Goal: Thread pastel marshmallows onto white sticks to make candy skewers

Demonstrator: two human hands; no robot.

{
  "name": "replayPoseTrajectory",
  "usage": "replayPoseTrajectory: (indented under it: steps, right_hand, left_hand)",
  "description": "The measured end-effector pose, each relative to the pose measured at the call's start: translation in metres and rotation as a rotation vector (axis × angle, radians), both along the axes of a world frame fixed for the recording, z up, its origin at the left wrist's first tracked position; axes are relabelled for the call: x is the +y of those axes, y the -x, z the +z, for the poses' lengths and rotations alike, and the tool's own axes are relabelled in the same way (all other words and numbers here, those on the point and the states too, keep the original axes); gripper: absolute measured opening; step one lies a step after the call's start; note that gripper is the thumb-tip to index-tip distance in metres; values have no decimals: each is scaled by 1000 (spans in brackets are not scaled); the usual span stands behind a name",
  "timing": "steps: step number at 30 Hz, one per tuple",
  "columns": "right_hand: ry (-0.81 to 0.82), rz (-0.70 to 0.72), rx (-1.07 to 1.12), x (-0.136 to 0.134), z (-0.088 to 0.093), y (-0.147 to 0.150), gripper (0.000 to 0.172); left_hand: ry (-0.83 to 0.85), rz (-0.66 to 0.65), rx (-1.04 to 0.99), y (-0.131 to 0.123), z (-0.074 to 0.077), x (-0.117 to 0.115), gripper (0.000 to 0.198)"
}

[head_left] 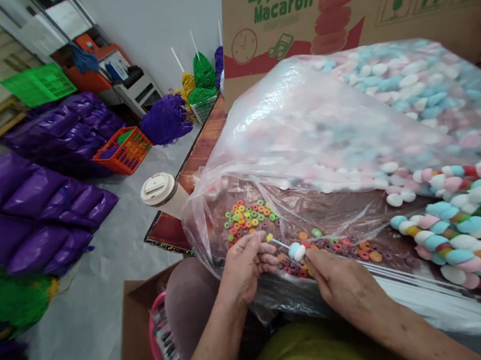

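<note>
My right hand (339, 277) is closed around a thin white stick (282, 243), which points up and to the left. Threaded on it, just beyond my fingers, are blue and white marshmallow pieces (297, 251). At the stick's far tip is a yellow cereal ring (270, 237). My left hand (249, 265) is at that tip, thumb and forefinger pinched at the ring, other fingers loosely curled. Below and behind the hands, loose coloured cereal rings (250, 215) lie on clear plastic. Finished-looking marshmallow skewers (472, 226) are piled at the right, beside a bundle of white sticks (425, 277).
A big clear bag of pastel marshmallows (304, 119) covers much of the table, before a cardboard box (288, 29). A lidded paper cup (163, 193) stands at the table's left edge. Purple packages (17, 207) and an orange basket (126, 153) are on the floor.
</note>
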State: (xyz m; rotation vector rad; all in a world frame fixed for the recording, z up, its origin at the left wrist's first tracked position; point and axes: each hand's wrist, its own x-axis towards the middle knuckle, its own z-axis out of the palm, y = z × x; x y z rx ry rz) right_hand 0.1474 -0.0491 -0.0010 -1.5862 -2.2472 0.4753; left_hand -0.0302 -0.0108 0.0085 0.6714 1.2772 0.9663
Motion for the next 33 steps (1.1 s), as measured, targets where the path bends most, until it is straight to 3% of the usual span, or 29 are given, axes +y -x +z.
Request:
replayPoseTrajectory:
  steps: [2,4,6,8,10,14,18,22,26,29,33]
  right_hand:
    - [-14,13,158,2,-6,-1,26]
    - [14,26,301,4,-9,-2,26]
    - [36,25,387,5,-10,-3,25]
    - [30,17,413,7,-9,-6,24]
    - [11,11,401,8,-8,-9,24]
    - [15,14,338,11,-8,-15,24]
    - [-3,-1,251,11,-10,-18,25]
    - [27,-45,106,9,-10,-20,26]
    - [59,-62,2,12,-8,-17,25]
    - [71,-90,-27,13,-6,-15,24]
    - [75,-115,-22,8,-6,-21,27]
  left_hand:
    - [-100,-3,298,5,-4,3,30]
    - [-254,-75,732,11,-9,5,21]
    - [-363,-258,1065,14,-11,5,17]
    - [-405,-477,1190,14,-8,5,17]
    - [-441,-585,1190,11,-2,10,18]
    - [-452,-469,1222,-2,8,35,20]
    - [-402,-460,1169,-12,5,55,13]
    - [-390,-448,1008,-2,-1,49,17]
    - [-275,-306,736,9,-4,36,26]
    - [-304,-238,787,8,-2,35,17]
    - [-338,-340,868,1,3,41,5]
